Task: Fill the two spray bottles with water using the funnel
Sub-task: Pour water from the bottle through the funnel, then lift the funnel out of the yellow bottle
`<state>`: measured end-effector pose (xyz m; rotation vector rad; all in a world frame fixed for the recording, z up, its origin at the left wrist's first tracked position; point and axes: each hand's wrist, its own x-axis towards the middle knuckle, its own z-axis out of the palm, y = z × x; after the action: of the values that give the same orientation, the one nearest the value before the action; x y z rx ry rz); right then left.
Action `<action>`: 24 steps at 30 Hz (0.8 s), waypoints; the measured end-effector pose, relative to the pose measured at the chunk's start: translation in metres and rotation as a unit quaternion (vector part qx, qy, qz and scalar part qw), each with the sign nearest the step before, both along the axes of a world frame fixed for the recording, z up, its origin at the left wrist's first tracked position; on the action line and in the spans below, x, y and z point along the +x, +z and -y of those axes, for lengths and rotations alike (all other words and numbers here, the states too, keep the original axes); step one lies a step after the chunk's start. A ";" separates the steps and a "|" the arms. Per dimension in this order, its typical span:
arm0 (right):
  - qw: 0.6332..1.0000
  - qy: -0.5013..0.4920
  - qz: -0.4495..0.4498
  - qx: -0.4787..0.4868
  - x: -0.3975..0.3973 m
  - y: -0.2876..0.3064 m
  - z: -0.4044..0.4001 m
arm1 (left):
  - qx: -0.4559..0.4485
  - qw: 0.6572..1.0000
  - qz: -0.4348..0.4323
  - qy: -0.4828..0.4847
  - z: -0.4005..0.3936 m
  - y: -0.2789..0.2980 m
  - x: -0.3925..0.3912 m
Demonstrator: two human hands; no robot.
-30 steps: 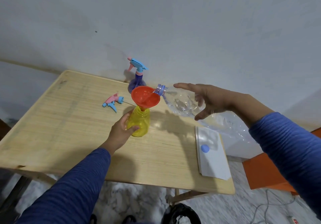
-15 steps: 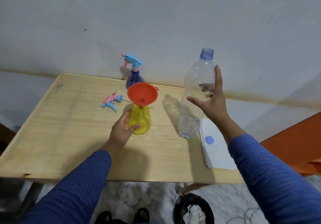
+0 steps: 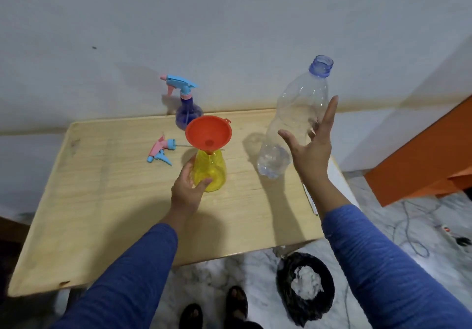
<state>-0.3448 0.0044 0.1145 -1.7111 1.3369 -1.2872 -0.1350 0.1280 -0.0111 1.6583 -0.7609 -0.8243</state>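
A yellow spray bottle point(image 3: 212, 173) without its head stands mid-table with an orange funnel point(image 3: 208, 132) in its neck. My left hand point(image 3: 185, 188) grips its lower body. A purple spray bottle point(image 3: 189, 114) with a blue-pink head stands at the back edge. A loose pink-blue spray head point(image 3: 161, 150) lies to the left. A clear, nearly empty, uncapped plastic bottle point(image 3: 298, 114) stands upright on the table to the right. My right hand point(image 3: 311, 150) is beside it with straight, spread fingers, thumb in front and fingers behind; I cannot tell whether they touch it.
The wooden table point(image 3: 102, 201) stands against a white wall. A white sheet point(image 3: 337, 175) lies at its right edge behind my forearm. On the floor are a black bin bag point(image 3: 305, 290), cables point(image 3: 413, 226) and orange furniture point(image 3: 421, 162).
The clear bottle went from tipped over the funnel to upright on the table at the right. My right hand's fingers have straightened around it. My left hand stayed on the yellow bottle.
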 end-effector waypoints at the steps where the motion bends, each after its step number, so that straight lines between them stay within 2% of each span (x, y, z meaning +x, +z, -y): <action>1: 0.999 -0.032 0.011 -0.006 0.002 -0.001 -0.009 | -0.001 1.000 -0.007 -0.001 0.000 0.000 0.000; 4: 0.988 -0.139 0.045 -0.057 0.015 -0.008 -0.041 | -0.002 1.000 -0.017 -0.006 0.000 0.001 0.001; 6: 0.992 -0.083 0.049 -0.079 0.031 -0.015 -0.064 | -0.005 1.000 -0.019 -0.013 0.000 -0.002 0.003; 9: 0.995 0.092 -0.022 -0.032 0.058 -0.024 -0.078 | -0.006 1.000 -0.003 -0.016 -0.001 -0.004 0.005; 11: 0.988 0.144 -0.057 -0.002 0.074 -0.026 -0.077 | -0.008 1.000 -0.001 -0.018 -0.001 -0.003 0.005; 19: 0.989 0.125 -0.071 -0.025 0.097 -0.010 -0.062 | -0.005 1.000 -0.018 -0.026 -0.002 0.002 0.005; 24: 0.990 0.132 -0.047 -0.015 0.099 0.000 -0.059 | 0.007 0.999 0.012 -0.032 -0.003 0.001 0.008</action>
<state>-0.2461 0.0638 0.1144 -1.9175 1.1020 -1.0929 -0.1269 0.1313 -0.0102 1.6655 -0.8303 -0.8590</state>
